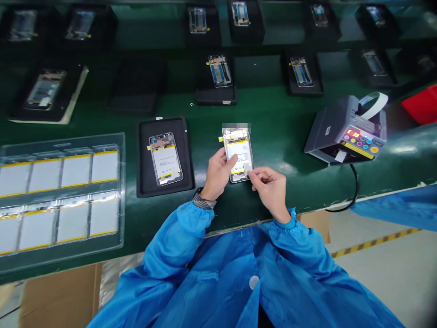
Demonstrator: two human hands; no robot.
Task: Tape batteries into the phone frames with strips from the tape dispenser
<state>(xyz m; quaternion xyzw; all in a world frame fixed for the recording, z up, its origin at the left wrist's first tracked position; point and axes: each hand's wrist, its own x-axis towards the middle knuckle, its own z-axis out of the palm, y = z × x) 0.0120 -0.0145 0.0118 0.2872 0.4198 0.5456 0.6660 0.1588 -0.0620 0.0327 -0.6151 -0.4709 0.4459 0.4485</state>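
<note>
An opened phone (239, 148), its white battery with yellow edge strips showing, is in front of me over the green bench. My left hand (220, 172) is closed around its left side, thumb lying on the battery. At the phone's lower right corner, my right hand (269, 184) has thumb and fingers pinched together. A small pale piece, perhaps a bit of tape, shows by those fingertips, but I cannot make out clearly what they hold. To the left, a second opened phone (166, 159) with a battery lies in a black tray (143, 182).
A clear plastic tray (123, 196) of several white batteries (75, 171) sits at the left. On the right stands a grey tape dispenser (341, 130) with a lit panel and a black cable (357, 187). Behind are black trays bearing opened phones (220, 70), and a red object (421, 105).
</note>
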